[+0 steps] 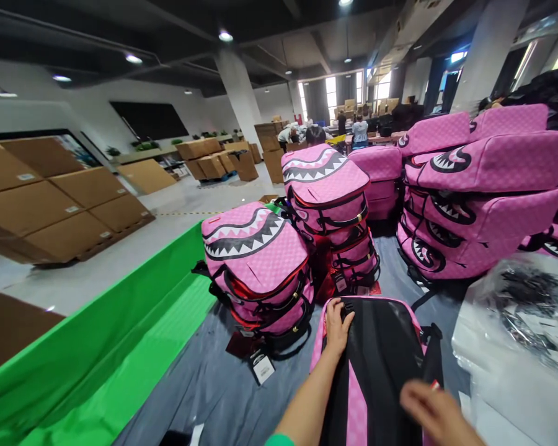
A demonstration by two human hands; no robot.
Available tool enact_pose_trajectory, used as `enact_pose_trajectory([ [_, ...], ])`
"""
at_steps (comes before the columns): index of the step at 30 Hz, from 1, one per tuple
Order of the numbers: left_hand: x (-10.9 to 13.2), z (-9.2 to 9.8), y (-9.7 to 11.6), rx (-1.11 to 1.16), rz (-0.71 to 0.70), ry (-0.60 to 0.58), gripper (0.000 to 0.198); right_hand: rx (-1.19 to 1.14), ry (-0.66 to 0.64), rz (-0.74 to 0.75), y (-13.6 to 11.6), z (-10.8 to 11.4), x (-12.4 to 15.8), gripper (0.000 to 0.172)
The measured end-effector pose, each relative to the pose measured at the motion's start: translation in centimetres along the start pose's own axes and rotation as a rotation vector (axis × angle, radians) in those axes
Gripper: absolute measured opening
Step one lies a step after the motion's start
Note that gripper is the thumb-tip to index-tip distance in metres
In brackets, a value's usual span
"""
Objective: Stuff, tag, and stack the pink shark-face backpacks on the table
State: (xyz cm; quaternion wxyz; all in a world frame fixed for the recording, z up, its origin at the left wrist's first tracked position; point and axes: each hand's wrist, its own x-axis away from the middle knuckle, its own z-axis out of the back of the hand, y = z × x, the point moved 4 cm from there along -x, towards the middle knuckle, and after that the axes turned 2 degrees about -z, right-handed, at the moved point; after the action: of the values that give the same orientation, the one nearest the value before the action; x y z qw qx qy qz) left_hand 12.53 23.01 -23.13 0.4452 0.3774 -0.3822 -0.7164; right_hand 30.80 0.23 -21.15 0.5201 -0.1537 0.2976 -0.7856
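We count two front stacks of pink shark-mouth backpacks (255, 266) on a grey floor sheet (204, 396). One pink backpack (376, 365) lies before us on the sheet, black panel up, long axis pointing away. Left hand (338, 325) rests wide on its top end, holding nothing; right hand (434, 412) hovers loosely open over its lower right side, empty.

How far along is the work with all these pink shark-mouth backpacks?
Done, it seems: stacked pink shark-mouth backpacks stand on a grey sheet, tags hanging. In hand: one backpack, black side up, with the left hand on it and the right hand over it. Seemingly left: a clear plastic bag of black pieces, though I can't tell how much remains.
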Motion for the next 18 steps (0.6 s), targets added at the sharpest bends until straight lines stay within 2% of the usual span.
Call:
enact_pose_trajectory([
  [2,0.3,0.1,0.7,-0.056,-0.03,0.053,0.044,0.039,0.059,-0.168,3.1,2.8,-3.5,0.052],
  [4,0.4,-0.4,2.5,-0.145,-0.142,-0.007,0.051,0.069,0.114,-0.324,5.2,4.9,-7.0,0.057],
  [6,0.8,-2.1,4.8,-0.224,-0.31,-0.181,0.043,0.051,0.109,-0.352,5.7,5.7,-9.7,0.059],
  [8,1.7,-4.9,6.7,-0.251,-0.462,-0.411,0.033,0.019,0.077,-0.296,4.9,5.7,-10.9,0.06],
  [10,2.7,-8.2,8.0,-0.236,-0.55,-0.598,0.033,-0.006,0.114,-0.257,3.5,5.8,-10.3,0.06],
  [12,3.7,-11.2,8.5,-0.257,-0.597,-0.735,0.036,-0.04,0.179,-0.209,1.9,6.0,-8.5,0.055],
  [15,4.3,-13.9,8.2,-0.27,-0.611,-0.762,0.023,-0.088,0.211,-0.099,-0.5,5.7,-4.9,0.041],
  [18,4.4,-14.8,7.4,-0.207,-0.6,-0.737,0.014,-0.088,0.212,-0.026,-2.5,4.7,-1.9,0.03],
])
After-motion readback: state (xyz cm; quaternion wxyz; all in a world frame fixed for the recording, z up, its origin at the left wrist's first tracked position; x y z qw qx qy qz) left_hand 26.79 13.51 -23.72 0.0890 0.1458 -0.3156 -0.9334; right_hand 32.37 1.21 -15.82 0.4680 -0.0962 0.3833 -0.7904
